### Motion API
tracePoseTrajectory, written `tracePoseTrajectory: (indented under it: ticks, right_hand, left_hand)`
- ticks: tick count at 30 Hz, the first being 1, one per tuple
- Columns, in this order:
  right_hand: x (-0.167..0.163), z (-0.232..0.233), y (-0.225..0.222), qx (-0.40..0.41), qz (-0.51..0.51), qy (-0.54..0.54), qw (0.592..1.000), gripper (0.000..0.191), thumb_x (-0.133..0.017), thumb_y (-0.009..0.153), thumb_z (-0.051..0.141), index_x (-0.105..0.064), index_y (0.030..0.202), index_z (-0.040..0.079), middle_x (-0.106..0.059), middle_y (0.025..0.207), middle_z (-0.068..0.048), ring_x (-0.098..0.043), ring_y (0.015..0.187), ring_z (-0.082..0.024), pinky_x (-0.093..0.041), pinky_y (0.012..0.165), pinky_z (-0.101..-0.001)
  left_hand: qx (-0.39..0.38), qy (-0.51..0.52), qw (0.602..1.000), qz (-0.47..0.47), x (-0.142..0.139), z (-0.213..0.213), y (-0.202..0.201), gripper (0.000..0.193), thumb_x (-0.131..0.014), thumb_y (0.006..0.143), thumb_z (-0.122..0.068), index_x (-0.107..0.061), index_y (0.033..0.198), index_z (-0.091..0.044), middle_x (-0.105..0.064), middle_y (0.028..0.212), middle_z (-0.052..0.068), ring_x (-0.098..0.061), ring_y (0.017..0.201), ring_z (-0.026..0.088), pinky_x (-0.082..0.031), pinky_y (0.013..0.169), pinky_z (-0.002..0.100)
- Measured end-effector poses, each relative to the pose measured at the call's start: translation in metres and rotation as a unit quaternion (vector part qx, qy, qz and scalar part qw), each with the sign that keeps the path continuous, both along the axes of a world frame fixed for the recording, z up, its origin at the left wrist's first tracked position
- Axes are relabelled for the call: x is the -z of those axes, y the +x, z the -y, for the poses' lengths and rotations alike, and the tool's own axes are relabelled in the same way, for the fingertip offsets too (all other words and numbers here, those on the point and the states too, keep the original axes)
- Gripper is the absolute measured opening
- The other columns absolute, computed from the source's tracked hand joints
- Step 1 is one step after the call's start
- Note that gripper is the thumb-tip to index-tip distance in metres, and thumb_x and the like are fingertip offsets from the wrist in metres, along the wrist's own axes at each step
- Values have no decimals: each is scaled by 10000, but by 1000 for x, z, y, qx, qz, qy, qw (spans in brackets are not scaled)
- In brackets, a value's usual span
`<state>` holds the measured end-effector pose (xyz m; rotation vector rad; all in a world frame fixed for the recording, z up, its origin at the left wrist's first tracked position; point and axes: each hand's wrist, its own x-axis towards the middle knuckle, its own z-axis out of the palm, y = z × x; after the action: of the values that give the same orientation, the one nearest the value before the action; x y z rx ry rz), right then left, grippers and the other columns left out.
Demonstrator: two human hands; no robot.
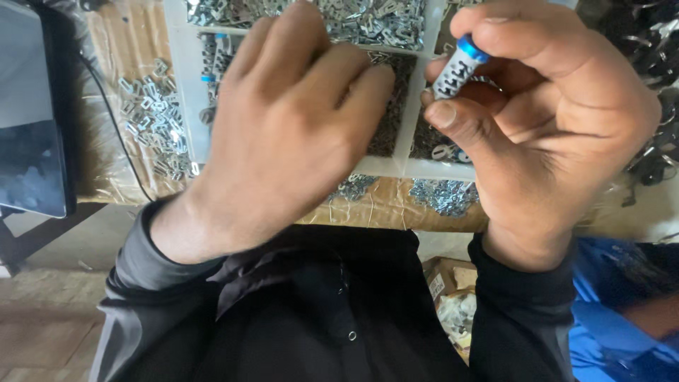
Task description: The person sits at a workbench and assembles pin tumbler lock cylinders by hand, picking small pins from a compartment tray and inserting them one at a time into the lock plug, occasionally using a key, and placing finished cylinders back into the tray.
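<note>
Head view: right hand [559, 134] pinches a small stack [456, 71] of metal clips with a blue end cap, thumb below, fingers curled over the top. The stack's long axis runs diagonally, cap end up-right, bare end down-left toward the left hand. Left hand [290, 134] hovers palm-down over the tray [182, 85], fingers loosely bent and close together; cannot tell if anything is under them. The stack sits just right of the left fingertips, near but apart. The right hand is the one on it.

The tray is white plastic with dividers, its compartments full of small silvery metal parts [368, 18]; the middle one under the left hand looks darker. It rests on a brown cardboard-covered bench [134, 42]. Loose clips [152, 117] lie left of the tray, more [442, 194] at the front edge. Dark screen [32, 113] far left. Someone's blue sleeve [615, 311] lower right.
</note>
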<state>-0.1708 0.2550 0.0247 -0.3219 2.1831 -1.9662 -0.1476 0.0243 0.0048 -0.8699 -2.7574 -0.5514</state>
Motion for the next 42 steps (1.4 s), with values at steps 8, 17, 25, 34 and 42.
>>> tracePoseTrajectory:
  ticks: [8, 17, 25, 34, 42]
  right_hand:
    - [0, -1, 0, 1, 6, 13, 1000, 383, -829, 1023, -53, -572, 1305, -38, -656, 1323, -176, -725, 1084, -195, -681, 978, -288]
    - [2, -2, 0, -8, -13, 10, 1000, 375, -826, 1050, -73, -572, 1324, -35, -658, 1337, -169, -724, 1089, -193, -674, 983, -285]
    - [-5, 4, -2, 25, 28, 10, 999, 394, -815, 915, -48, -575, 1228, -55, -644, 1289, -186, -737, 1058, -189, -695, 954, -285]
    - [-4, 0, 1, 6, 7, 28, 1000, 393, -825, 961, -54, -579, 1265, -88, -631, 1328, -209, -725, 1111, -191, -694, 912, -258]
    - [9, -8, -2, -54, -53, 23, 997, 304, -772, 935, -8, -594, 1158, -113, -616, 1249, -242, -780, 955, -209, -676, 784, -258]
  left_hand:
    - [-2, 15, 1000, 11, -28, -13, -19, 91, -750, 948, -94, -760, 1038, -93, -651, 1038, 11, -515, 986, 221, -465, 883, 364]
    - [-3, 32, 999, 19, 0, -3, 2, 177, -683, 902, -56, -702, 1078, -45, -623, 1074, 34, -520, 1038, 221, -467, 934, 346]
    - [-9, 41, 998, 37, -24, -12, -15, 187, -707, 933, -77, -709, 1120, -76, -630, 1096, 23, -526, 1033, 233, -473, 922, 346]
    - [14, 181, 981, 74, -21, -4, -11, 188, -783, 958, -48, -709, 1131, -36, -657, 1105, 48, -522, 959, 232, -455, 835, 331]
    - [2, 390, 907, 161, -19, -5, -8, 176, -824, 1044, 34, -711, 1173, -6, -739, 1112, 73, -694, 925, 119, -574, 791, 231]
